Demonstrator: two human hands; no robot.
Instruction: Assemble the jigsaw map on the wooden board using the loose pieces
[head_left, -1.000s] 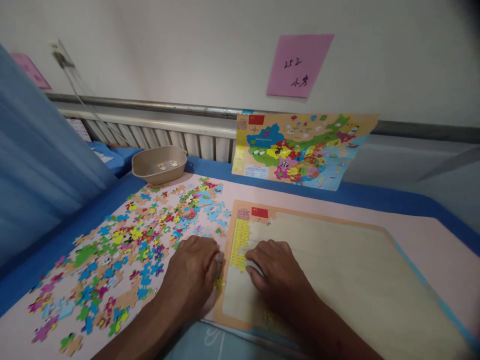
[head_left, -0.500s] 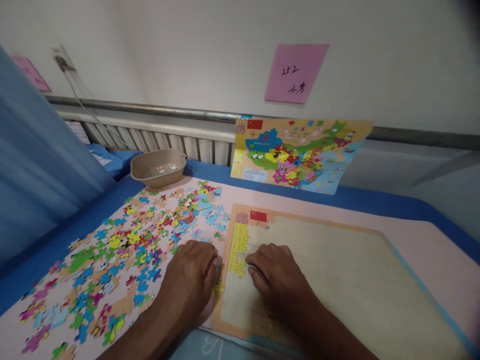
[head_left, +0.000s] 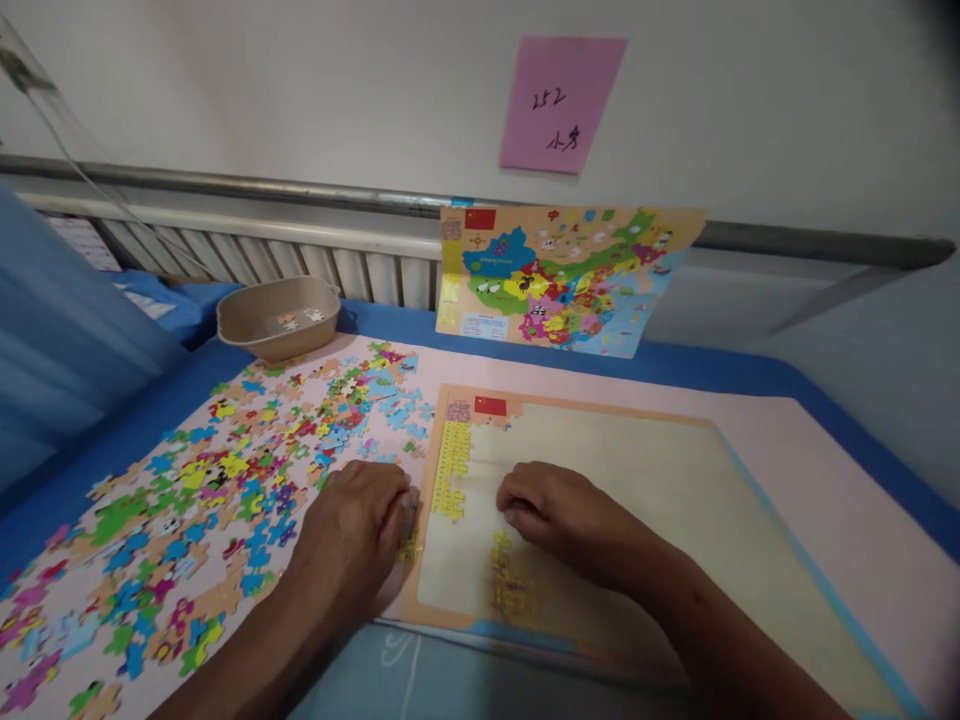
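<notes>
My left hand (head_left: 356, 525) rests at the left edge of the puzzle board (head_left: 675, 480), fingers curled inward; whatever they may hold is hidden. Over the board hovers my right hand (head_left: 555, 510), its thumb and fingers pinched together, with any piece between them out of sight. A strip of joined yellow puzzle pieces (head_left: 451, 465) lines the board's left side, below a red flag section (head_left: 490, 406). Loose yellow pieces (head_left: 514, 595) lie on the board below my right hand. Another yellow piece (head_left: 410, 546) sits by my left fingers on the frame.
Many loose colourful puzzle pieces (head_left: 217, 470) spread over the pink surface on the left. Behind them stands a beige basin (head_left: 281, 318) with a few pieces inside. A printed map picture (head_left: 566, 280) leans upright at the back, below a metal rail (head_left: 300, 190).
My right hand has moved right, away from the yellow strip, uncovering the loose yellow pieces below it. My left hand stays by the board's edge. The view has shifted somewhat.
</notes>
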